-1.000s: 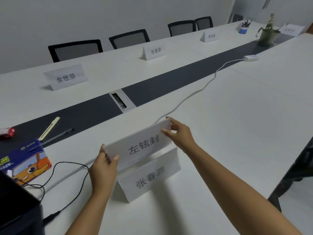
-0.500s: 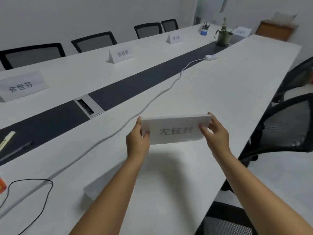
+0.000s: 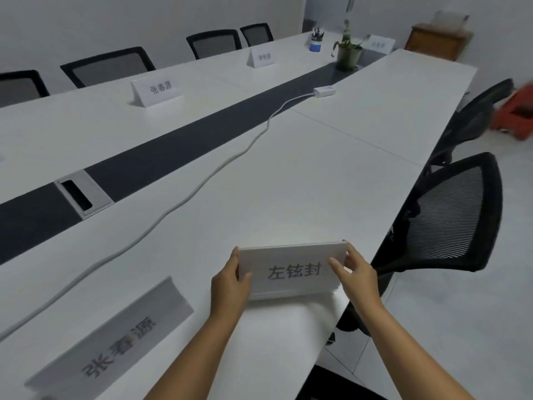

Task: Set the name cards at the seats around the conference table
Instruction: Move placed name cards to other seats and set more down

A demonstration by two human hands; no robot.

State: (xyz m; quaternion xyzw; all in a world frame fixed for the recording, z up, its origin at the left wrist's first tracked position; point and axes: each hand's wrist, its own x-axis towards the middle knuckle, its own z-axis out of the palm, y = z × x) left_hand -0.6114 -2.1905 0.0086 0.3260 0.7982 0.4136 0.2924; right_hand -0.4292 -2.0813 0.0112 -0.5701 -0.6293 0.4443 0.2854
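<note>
i held the card [image 3: 291, 271] by its ends over the table's [image 3: 288, 183] near edge, by a chair [image 3: 450, 215]; left hand [image 3: 229, 287] and right hand [image 3: 356, 274] each pinched an end. four other cards already stood; this seat, perhaps more, remained.
</note>
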